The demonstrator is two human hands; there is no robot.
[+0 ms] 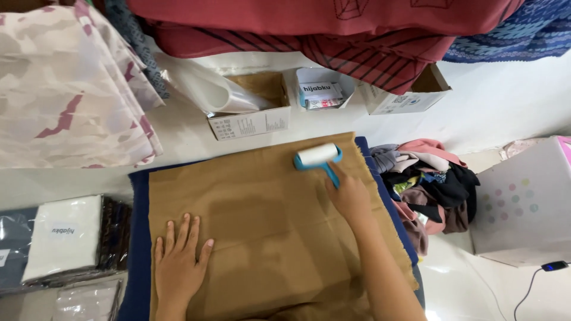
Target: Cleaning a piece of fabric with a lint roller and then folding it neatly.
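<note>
White bench [196, 137], fabric stacks behind. Right hand [350, 196]: grip closed on blue-handled lint roller [318, 156], upper centre, on brown cloth [262, 226]. Left hand [178, 261]: flat, open, pinning cloth lower left. Risk: the cloth may bunch if the pinning slackens.

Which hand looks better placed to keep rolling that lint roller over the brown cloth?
Probably the right hand: it grips the lint roller on the brown cloth. The left hand lies flat, pinning the cloth.
</note>
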